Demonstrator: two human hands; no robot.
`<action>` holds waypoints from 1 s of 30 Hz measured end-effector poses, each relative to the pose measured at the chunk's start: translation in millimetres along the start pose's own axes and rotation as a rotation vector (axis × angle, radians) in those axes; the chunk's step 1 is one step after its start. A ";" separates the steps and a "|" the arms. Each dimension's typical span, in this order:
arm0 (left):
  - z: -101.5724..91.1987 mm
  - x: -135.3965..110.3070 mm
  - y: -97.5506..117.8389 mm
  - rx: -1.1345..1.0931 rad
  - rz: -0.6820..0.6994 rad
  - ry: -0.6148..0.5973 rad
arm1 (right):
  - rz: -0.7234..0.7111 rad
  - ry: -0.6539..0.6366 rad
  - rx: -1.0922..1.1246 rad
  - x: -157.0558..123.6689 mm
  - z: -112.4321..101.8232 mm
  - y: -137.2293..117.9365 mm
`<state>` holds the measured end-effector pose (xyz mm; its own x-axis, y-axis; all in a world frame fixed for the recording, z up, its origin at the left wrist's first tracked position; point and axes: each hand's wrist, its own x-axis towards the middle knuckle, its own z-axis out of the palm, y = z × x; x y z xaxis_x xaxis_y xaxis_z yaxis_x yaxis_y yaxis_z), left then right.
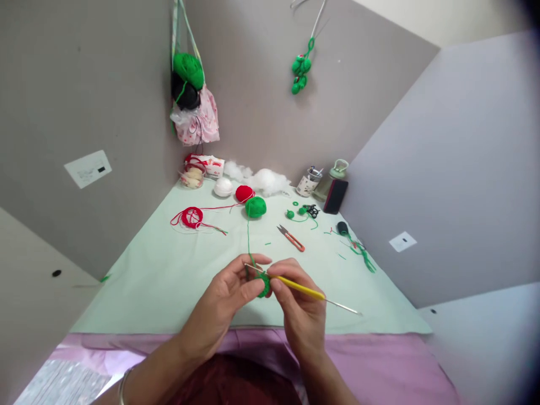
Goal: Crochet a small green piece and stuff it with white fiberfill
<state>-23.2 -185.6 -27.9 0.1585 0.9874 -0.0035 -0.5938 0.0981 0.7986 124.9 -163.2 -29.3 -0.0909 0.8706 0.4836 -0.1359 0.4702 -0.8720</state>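
Pinched between the thumb and fingers of my left hand [230,287] is a small round green crochet piece [264,285]. My right hand [301,309] grips a crochet hook [301,287] by its yellow handle; one metal end lies at the green piece, the other points out to the right. Green yarn [248,239] runs from over my left fingers up to a green yarn ball [255,207] on the table. Both hands meet above the table's near edge. The stitch at the hook's tip is too small to make out.
Orange thread snips [291,238] lie beyond my hands. Left of them are a red yarn coil [192,217] and a red ball [244,194]. White stuffing [268,181], a pen cup [309,181] and a phone [336,196] line the back. Yarn scraps [367,259] lie at right.
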 end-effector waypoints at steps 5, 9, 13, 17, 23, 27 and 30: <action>-7.5 -4.7 0.5 0.006 -0.004 -0.121 | -0.025 0.059 0.034 0.5 -1.8 0.8; -11.0 -2.2 0.5 0.106 -0.008 -0.110 | 0.007 0.052 0.032 -4.0 -8.0 8.0; -11.3 6.2 3.0 0.268 0.021 -0.095 | 0.028 0.038 -0.030 -7.9 -16.7 15.7; -8.2 13.9 2.8 0.288 -0.020 -0.100 | 0.053 0.050 -0.021 -9.5 -24.2 20.4; -7.4 11.1 -4.5 0.203 -0.087 -0.080 | 0.032 0.031 0.075 -12.1 -26.0 26.1; -7.0 8.6 -5.7 0.204 -0.090 -0.037 | 0.061 0.032 0.125 -10.5 -23.4 26.9; -3.6 10.5 -4.8 0.210 -0.064 0.001 | 0.072 0.012 0.164 -6.9 -23.1 25.3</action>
<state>-21.5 -175.2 -34.0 0.1895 0.9801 -0.0588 -0.4049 0.1325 0.9047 144.9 -154.0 -56.4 -0.0946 0.9033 0.4185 -0.2887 0.3775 -0.8799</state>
